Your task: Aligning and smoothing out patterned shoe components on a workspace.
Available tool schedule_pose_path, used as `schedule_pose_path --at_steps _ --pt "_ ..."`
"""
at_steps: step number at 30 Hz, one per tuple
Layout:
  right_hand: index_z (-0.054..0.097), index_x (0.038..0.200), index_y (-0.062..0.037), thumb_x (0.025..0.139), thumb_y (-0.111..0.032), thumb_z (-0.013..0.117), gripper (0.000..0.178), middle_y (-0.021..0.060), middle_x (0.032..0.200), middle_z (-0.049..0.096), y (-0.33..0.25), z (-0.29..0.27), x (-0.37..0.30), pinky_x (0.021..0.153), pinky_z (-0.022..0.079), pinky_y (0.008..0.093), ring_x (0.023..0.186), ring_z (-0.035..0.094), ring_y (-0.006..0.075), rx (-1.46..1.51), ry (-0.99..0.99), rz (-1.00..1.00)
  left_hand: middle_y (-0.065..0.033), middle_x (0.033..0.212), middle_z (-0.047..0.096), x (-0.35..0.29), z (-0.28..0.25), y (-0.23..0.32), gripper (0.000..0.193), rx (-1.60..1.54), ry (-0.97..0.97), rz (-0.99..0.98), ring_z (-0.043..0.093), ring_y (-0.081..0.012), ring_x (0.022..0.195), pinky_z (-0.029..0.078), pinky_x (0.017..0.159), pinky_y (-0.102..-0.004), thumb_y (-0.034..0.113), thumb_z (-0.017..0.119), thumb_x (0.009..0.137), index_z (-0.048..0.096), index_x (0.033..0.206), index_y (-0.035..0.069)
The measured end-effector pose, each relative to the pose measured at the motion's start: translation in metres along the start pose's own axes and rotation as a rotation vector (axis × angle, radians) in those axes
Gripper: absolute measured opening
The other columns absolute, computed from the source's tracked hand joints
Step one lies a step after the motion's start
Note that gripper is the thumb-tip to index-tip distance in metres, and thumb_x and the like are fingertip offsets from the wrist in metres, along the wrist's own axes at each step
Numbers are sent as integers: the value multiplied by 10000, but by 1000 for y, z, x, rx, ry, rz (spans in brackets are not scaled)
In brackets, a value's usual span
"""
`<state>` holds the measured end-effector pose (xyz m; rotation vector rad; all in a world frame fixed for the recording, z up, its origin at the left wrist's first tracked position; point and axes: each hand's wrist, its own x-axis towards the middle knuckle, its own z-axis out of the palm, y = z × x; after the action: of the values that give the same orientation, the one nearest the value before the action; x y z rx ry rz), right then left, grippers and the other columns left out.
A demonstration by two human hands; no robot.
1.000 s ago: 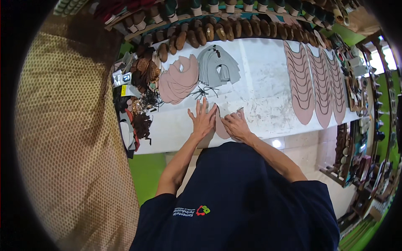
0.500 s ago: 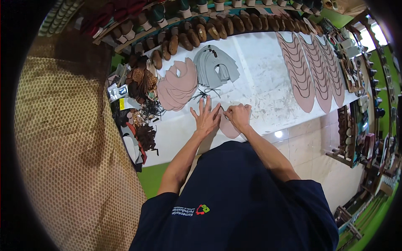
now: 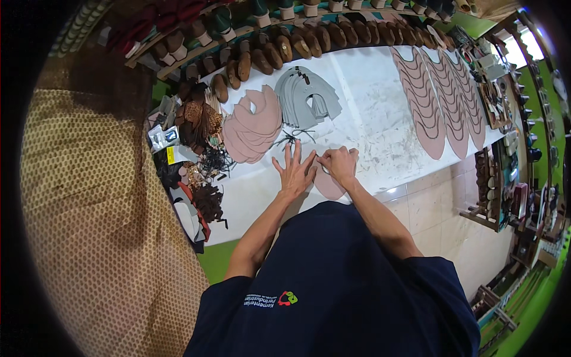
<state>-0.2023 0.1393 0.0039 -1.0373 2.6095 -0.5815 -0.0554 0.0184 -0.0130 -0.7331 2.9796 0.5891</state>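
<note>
My left hand (image 3: 295,171) lies flat with fingers spread on a pink leather piece (image 3: 329,185) at the near edge of the white worktable (image 3: 380,128). Beside it, my right hand (image 3: 340,165) is curled into a fist on the same piece, pinching something small that I cannot make out. Just beyond my fingers lie thin black laces (image 3: 292,138). Farther back sit a stack of pink cut pieces (image 3: 253,125) and a stack of grey cut pieces (image 3: 306,95).
Rows of pink shoe uppers (image 3: 437,89) cover the table's right end. Wooden shoe lasts (image 3: 279,50) line the far edge. Brown and black scraps and tools (image 3: 199,154) crowd the left end. A patterned curtain (image 3: 101,226) hangs at left. Tiled floor (image 3: 437,205) and shelving (image 3: 505,178) lie to the right.
Both hands stay pressed on the pink piece; my right hand has curled tighter into a fist. The view has shifted slightly as my head moved.
</note>
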Motion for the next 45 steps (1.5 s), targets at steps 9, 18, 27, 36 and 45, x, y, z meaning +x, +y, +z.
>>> schedule_pose_path --at_steps 9,18,27,36,45 --pt "871 905 -198 912 -476 779 293 64 840 787 -11 -5 5 986 363 528 954 701 266 32 -133 114 -137 1789 172 -6 3 -3 537 -68 35 -35 112 -428 1636 42 1117 -870 485 644 995 588 1521 394" --pt "867 892 -178 884 -553 779 385 62 806 791 -5 -4 14 967 356 530 853 736 273 38 -176 123 -144 1791 168 -2 2 -2 544 -80 48 -44 94 -432 1641 24 1113 -875 480 641 992 588 1526 390" --pt "868 906 -177 904 -533 772 369 63 849 798 -13 -12 17 1019 341 532 908 730 266 2 -207 173 -163 1788 148 -6 4 0 575 -27 -16 -62 73 -449 1636 46 1106 -878 516 594 1026 506 1585 413" --pt "818 1069 -144 955 -240 726 174 23 1058 757 48 -41 -53 967 396 476 1122 639 254 58 240 -129 -157 1796 114 -20 1 12 588 -114 95 -78 66 -443 1637 42 1138 -848 439 591 1049 458 1618 380" --pt "700 1385 -223 985 -173 662 405 54 1330 625 65 -31 -101 1050 405 494 1251 576 254 -156 132 -341 -120 1794 162 -52 15 27 448 -10 40 131 97 -411 1640 62 1150 -831 373 611 1049 622 1496 362"
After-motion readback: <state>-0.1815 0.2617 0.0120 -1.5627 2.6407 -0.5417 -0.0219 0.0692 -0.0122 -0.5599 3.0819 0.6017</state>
